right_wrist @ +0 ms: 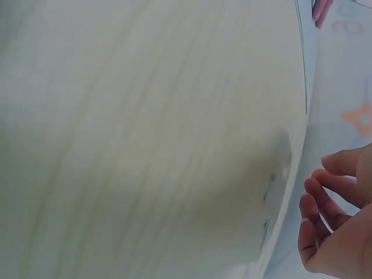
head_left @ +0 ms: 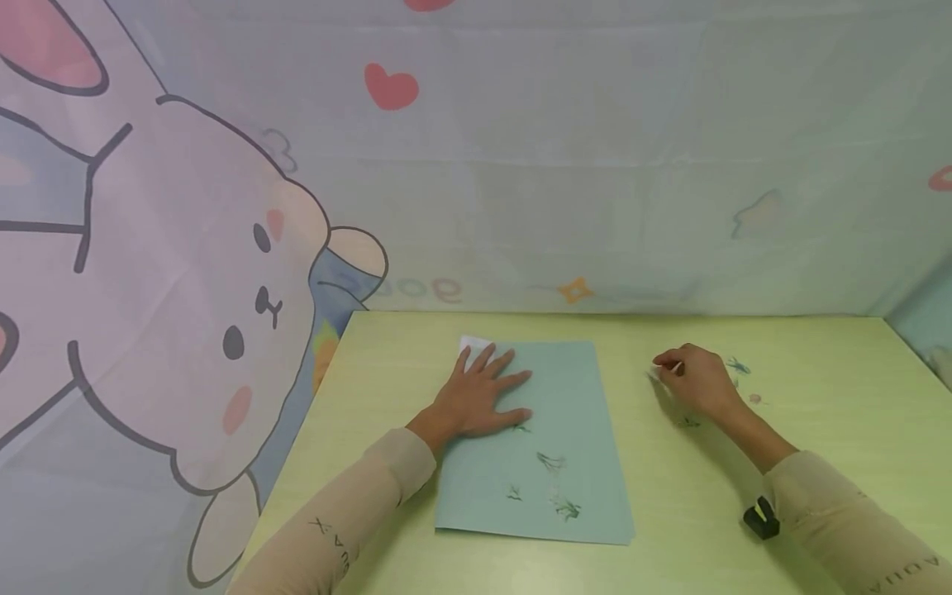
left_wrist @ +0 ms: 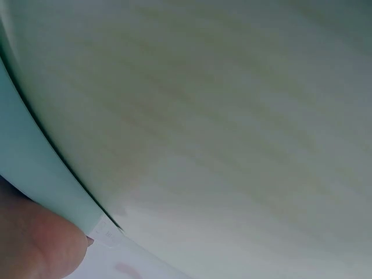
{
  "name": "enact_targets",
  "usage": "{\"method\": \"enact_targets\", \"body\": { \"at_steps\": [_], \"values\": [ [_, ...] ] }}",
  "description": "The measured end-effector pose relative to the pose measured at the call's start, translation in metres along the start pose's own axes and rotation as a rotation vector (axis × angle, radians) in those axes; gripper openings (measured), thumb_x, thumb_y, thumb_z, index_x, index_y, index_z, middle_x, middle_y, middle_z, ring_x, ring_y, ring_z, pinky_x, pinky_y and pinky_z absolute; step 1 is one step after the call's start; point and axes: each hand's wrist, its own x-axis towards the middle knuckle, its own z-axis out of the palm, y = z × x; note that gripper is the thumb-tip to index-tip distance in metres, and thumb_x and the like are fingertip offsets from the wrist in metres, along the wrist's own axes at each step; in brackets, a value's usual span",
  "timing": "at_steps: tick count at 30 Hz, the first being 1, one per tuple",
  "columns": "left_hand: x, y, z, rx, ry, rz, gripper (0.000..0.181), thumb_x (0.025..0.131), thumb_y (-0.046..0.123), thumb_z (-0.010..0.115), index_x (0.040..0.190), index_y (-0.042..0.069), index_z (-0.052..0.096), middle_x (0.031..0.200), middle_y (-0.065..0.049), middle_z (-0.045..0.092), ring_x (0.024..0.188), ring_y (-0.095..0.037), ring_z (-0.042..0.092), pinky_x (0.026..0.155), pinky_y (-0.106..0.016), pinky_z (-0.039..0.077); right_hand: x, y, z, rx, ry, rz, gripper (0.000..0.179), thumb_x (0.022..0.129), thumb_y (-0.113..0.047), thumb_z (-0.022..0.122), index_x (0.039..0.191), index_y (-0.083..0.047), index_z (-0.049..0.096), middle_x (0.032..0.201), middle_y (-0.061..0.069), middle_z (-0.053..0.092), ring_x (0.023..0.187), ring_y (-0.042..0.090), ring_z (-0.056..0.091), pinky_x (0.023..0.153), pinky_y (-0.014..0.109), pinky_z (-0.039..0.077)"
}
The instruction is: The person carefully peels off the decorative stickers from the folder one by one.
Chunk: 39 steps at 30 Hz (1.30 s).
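Note:
My left hand [head_left: 479,401] lies flat with fingers spread on a pale blue-green paper sheet [head_left: 580,397]. Under its fingertips, a white corner [head_left: 473,340] shows at the sheet's top left. Small green plant pictures [head_left: 568,510] dot the sheet's lower part. To the right, my right hand [head_left: 697,380] has its fingers curled, thumb and forefinger pinching a small pale, clear piece [head_left: 653,373]. Beneath and beside that hand are small plant and flower pictures [head_left: 738,364], which in the right wrist view appear on a clear glossy sheet [right_wrist: 279,197].
A yellow-green tabletop [head_left: 840,397] carries everything. A small black clip-like object [head_left: 762,519] sits by the right sleeve. Behind the table's far edge hangs a pale curtain [head_left: 558,207] printed with a rabbit and hearts.

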Motion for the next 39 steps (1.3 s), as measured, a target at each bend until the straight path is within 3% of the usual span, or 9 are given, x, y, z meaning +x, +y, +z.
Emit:
{"method": "enact_targets", "body": {
  "at_steps": [12,18,23,28,35,39],
  "values": [
    [0.001,-0.003,-0.001,-0.045,0.007,-0.001,0.074,0.101,0.076,0.041,0.165,0.038,0.04,0.176,-0.004,0.023,0.163,-0.035,0.009,0.126,-0.066,0.004,0.003,-0.042,0.017,0.038,-0.015,-0.093,0.018,0.101,-0.01,0.071,0.113,0.002,0.078,0.096,0.007,0.071,0.085,0.025,0.066,0.073,0.041,0.052],
    [0.001,-0.003,-0.002,-0.112,0.007,0.005,0.068,0.106,0.07,0.036,0.165,0.037,0.039,0.177,-0.003,0.019,0.164,-0.035,0.006,0.126,-0.065,0.002,0.004,-0.06,0.033,0.108,-0.056,-0.146,0.018,0.1,-0.008,0.072,0.115,0.001,0.078,0.099,0.005,0.071,0.086,0.022,0.066,0.073,0.037,0.054],
    [-0.002,-0.006,-0.01,-0.195,0.039,0.003,0.066,0.107,0.067,0.037,0.164,0.033,0.042,0.176,-0.005,0.02,0.163,-0.036,0.007,0.126,-0.066,0.003,0.008,-0.075,0.046,0.171,-0.092,-0.217,0.018,0.1,-0.009,0.074,0.114,0.0,0.078,0.103,0.005,0.071,0.089,0.02,0.067,0.073,0.033,0.055],
    [-0.002,-0.012,-0.02,-0.218,0.083,-0.029,0.065,0.107,0.066,0.041,0.163,0.033,0.044,0.175,-0.008,0.024,0.163,-0.039,0.007,0.124,-0.069,0.004,0.011,-0.093,0.057,0.175,-0.133,-0.306,0.021,0.099,-0.011,0.076,0.116,0.0,0.077,0.107,0.008,0.072,0.093,0.024,0.068,0.078,0.038,0.057],
    [-0.004,-0.018,-0.015,-0.182,0.008,-0.084,0.07,0.107,0.068,0.038,0.168,0.033,0.034,0.178,-0.01,0.012,0.162,-0.043,0.001,0.124,-0.07,0.006,0.012,-0.122,0.072,0.123,-0.277,-0.41,0.032,0.098,-0.017,0.077,0.126,-0.001,0.075,0.112,0.009,0.07,0.098,0.026,0.066,0.085,0.041,0.056],
    [-0.004,-0.02,-0.009,-0.177,-0.009,-0.093,0.071,0.107,0.068,0.038,0.168,0.033,0.033,0.178,-0.01,0.008,0.163,-0.042,-0.002,0.126,-0.067,0.008,0.013,-0.131,0.081,0.073,-0.319,-0.442,0.032,0.097,-0.016,0.078,0.126,-0.001,0.075,0.112,0.007,0.068,0.099,0.022,0.064,0.088,0.041,0.054]
  ]
}}
